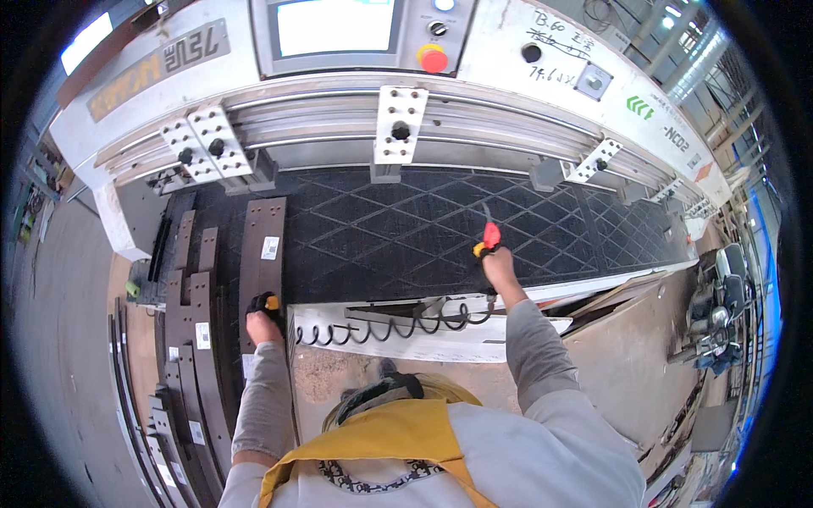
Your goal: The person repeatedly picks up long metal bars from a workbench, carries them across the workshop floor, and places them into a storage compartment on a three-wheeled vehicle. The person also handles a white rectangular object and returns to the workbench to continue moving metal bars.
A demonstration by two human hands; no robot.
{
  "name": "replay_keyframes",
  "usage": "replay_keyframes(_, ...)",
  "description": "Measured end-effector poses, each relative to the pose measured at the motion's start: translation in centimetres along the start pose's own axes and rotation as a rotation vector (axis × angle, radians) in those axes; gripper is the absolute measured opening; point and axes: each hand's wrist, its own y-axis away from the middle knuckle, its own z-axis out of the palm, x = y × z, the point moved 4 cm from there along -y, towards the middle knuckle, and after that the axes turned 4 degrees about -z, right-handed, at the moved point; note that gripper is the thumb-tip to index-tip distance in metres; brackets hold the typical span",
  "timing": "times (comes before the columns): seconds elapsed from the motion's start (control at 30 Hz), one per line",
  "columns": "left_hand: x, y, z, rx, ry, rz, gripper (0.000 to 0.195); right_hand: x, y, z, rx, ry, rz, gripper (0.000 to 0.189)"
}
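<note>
My right hand (495, 263), in a black and yellow glove, grips a red air blow gun (491, 233) over the black machine bed (394, 254). The gun's thin nozzle points away from me. A black coiled air hose (394, 329) hangs along the bed's front edge below that hand. My left hand (263, 320), gloved alike, rests on a long dark brown panel (259, 241). This panel has drilled holes at its far end and a white label. My left fingers are mostly hidden, so their grip is unclear.
Several stacked brown panels (206, 330) lie to the left. Clamp blocks (399, 127) hang from the rail behind the bed. Above are a control screen (333, 26) and a red emergency stop button (434, 60). Large boards (622, 343) lean at the right.
</note>
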Motion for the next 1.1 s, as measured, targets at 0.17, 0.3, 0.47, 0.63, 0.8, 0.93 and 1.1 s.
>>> replay_keyframes(0.17, -7.0, 1.4, 2.6, -0.043, -0.146, -0.054, 0.011, 13.8, -2.9, -6.9, 0.085, 0.188, 0.012, 0.024)
replay_keyframes(0.3, -8.5, 2.7, 4.7, -0.113, -0.362, 0.030, 0.014, 24.5, -0.8, -19.6, 0.254, 0.686, 0.286, 0.027)
replay_keyframes(0.47, -12.7, 3.0, 6.8, -0.161, -0.425, -0.024, 0.018, 21.5, 1.9, -25.5, 0.623, 0.456, 0.522, 0.029)
replay_keyframes(0.63, -8.9, 2.4, 7.1, -0.204, -0.507, -0.047, 0.017, 17.3, -1.2, -23.1, 0.552, 0.423, 0.282, 0.024)
replay_keyframes(0.8, -8.9, 2.7, 6.0, -0.100, -0.448, -0.023, 0.019, 6.0, -9.5, -10.7, 0.006, 0.261, 0.009, 0.023)
replay_keyframes(0.93, -5.3, 2.4, 4.7, -0.145, -0.409, -0.028, 0.032, -1.1, -15.0, -2.1, -0.202, 0.253, -0.127, 0.025)
replay_keyframes(1.1, -9.5, 3.8, 6.0, -0.076, -0.469, 0.016, 0.030, -9.9, -18.5, 7.1, -0.496, 0.187, -0.143, 0.032)
